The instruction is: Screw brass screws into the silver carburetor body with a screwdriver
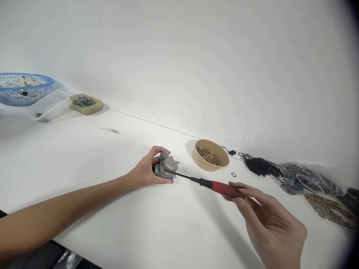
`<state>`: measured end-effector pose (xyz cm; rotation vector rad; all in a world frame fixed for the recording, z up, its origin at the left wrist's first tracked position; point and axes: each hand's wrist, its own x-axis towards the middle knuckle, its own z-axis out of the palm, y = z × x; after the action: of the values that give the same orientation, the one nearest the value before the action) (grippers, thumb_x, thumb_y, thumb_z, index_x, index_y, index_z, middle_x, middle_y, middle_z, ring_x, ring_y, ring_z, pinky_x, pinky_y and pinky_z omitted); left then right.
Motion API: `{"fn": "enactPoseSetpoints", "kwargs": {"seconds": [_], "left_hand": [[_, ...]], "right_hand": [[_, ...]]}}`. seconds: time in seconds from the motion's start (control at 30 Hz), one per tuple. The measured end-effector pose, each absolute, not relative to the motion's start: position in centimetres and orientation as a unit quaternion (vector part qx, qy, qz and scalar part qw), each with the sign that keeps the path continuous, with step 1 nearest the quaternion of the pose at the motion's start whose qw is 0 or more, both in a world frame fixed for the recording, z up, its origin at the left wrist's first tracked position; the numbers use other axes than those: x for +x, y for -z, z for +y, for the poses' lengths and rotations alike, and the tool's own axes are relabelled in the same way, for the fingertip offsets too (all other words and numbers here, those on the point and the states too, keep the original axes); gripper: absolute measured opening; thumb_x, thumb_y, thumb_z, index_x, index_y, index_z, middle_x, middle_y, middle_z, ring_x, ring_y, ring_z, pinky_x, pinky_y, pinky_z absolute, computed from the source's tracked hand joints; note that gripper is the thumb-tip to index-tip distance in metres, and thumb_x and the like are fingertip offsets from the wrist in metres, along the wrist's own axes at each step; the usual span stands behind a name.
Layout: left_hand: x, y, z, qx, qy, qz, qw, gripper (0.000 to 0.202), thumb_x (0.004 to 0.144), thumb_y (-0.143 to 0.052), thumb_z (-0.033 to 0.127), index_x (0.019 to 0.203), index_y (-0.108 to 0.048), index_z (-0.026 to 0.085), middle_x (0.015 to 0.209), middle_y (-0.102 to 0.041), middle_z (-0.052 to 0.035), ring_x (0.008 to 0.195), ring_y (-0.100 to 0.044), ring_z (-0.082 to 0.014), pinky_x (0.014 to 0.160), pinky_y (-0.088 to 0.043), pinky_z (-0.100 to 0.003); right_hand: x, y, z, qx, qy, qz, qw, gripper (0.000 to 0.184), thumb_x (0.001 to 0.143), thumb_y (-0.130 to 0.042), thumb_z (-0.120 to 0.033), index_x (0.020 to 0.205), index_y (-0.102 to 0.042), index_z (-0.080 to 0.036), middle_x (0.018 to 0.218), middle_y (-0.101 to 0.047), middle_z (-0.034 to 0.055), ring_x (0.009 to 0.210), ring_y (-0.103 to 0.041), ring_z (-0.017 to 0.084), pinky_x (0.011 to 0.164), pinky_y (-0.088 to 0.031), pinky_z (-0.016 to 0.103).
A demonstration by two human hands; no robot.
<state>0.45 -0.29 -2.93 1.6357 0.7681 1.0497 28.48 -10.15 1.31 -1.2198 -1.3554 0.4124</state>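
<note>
L hand (146,172): closed round grey carb body (167,168), steadied on tabletop (112,209).
R hand (263,220): screwdriver (207,182) gripped; tip seated at body.
Progress: screw being worked, not judged finished.
Bowl (202,161): just beyond screwdriver.

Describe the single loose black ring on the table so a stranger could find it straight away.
Start at the tan bowl of brass bits near the wall. The small ring lies flat just right of it, above the red screwdriver. Unlike the tangled black rings farther right, it lies alone.
</note>
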Motion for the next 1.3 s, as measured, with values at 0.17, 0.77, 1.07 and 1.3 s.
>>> {"fn": "enactPoseSetpoints", "kwargs": {"seconds": [0.17, 0.77, 1.07, 1.3], "left_hand": [[0.32, 2.91, -0.30, 0.677, -0.432, 0.307, 0.511, 0.071, 0.067, -0.089, 0.024, 0.119, -0.041, 0.028, 0.137, -0.047, -0.0112, 0.114, -0.064, -0.0264, 0.082, -0.054, -0.031], [0.08, 3.17, -0.26, 0.683, -0.432, 0.302, 0.506, 0.073, 0.068, -0.090, 0.027, 0.121, -0.041, 0.028, 0.124, -0.057, -0.0100, 0.114, -0.064, -0.0276, 0.083, -0.055, -0.034], [0.10, 3.08, -0.36, 0.687, -0.428, 0.304, 0.502, 0.072, 0.069, -0.089, 0.026, 0.122, -0.040, 0.027, 0.129, -0.054, -0.0108, 0.117, -0.063, -0.0273, 0.085, -0.055, -0.035], [0.11, 3.36, -0.24, 0.682, -0.419, 0.311, 0.512, 0.074, 0.069, -0.089, 0.029, 0.125, -0.040, 0.029, 0.125, -0.056, -0.0097, 0.116, -0.063, -0.0271, 0.085, -0.056, -0.035]], "right_hand": [[28.58, -1.24, -10.13, -0.523, -0.184, -0.582, 0.595, 0.012, 0.084, -0.076, -0.026, 0.095, -0.075, -0.022, 0.103, -0.073, 0.0067, 0.084, -0.074, 0.021, 0.083, -0.066, 0.033], [28.68, -1.15, -10.10, -0.522, -0.181, -0.584, 0.595, 0.016, 0.082, -0.077, -0.026, 0.098, -0.074, -0.021, 0.103, -0.073, 0.0080, 0.090, -0.074, 0.027, 0.088, -0.066, 0.043], [28.68, -1.18, -10.04, -0.518, -0.149, -0.602, 0.589, 0.014, 0.083, -0.076, -0.026, 0.096, -0.075, -0.021, 0.102, -0.074, 0.0076, 0.083, -0.075, 0.025, 0.079, -0.068, 0.042], [29.24, -0.95, -9.98, -0.496, -0.139, -0.627, 0.585, 0.014, 0.082, -0.076, -0.023, 0.096, -0.075, -0.023, 0.104, -0.074, 0.0070, 0.088, -0.073, 0.025, 0.079, -0.067, 0.040]]}}
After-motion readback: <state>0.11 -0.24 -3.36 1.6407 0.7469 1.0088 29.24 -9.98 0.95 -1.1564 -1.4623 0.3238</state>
